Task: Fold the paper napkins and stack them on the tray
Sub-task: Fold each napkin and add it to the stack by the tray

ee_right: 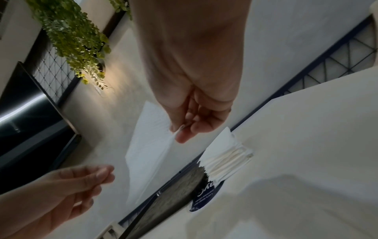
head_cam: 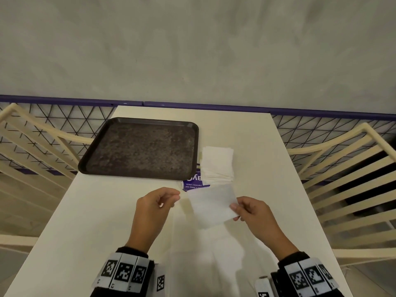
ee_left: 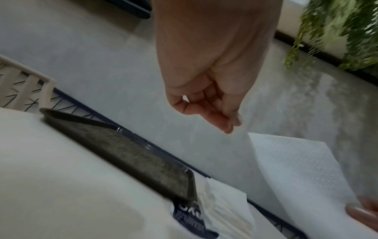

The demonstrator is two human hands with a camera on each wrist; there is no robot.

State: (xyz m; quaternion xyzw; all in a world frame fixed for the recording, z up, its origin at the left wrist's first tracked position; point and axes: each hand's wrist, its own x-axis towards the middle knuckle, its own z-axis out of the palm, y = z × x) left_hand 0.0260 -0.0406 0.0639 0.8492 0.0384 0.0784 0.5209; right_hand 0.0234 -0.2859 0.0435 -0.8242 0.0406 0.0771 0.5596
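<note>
A single white paper napkin (head_cam: 211, 205) (ee_left: 296, 165) (ee_right: 147, 145) hangs above the white table in front of me. My right hand (head_cam: 234, 209) (ee_right: 180, 131) pinches its right edge between thumb and fingers. My left hand (head_cam: 177, 196) (ee_left: 233, 126) (ee_right: 102, 173) has its fingertips pinched together at the napkin's left corner. In the left wrist view a thin blurred layer of the paper runs up to them. The dark tray (head_cam: 141, 151) (ee_left: 122, 153) (ee_right: 174, 189) lies bare at the far left. A stack of napkins (head_cam: 217, 163) (ee_left: 223, 202) (ee_right: 225, 155) sits just to its right.
A blue printed wrapper (head_cam: 196, 184) (ee_left: 188, 215) (ee_right: 204, 195) lies under the stack's near edge. Cream slatted chairs (head_cam: 342, 179) (head_cam: 32, 146) flank the narrow table (head_cam: 107, 221). A wire fence with a blue rail (head_cam: 300, 110) runs behind the table's far edge.
</note>
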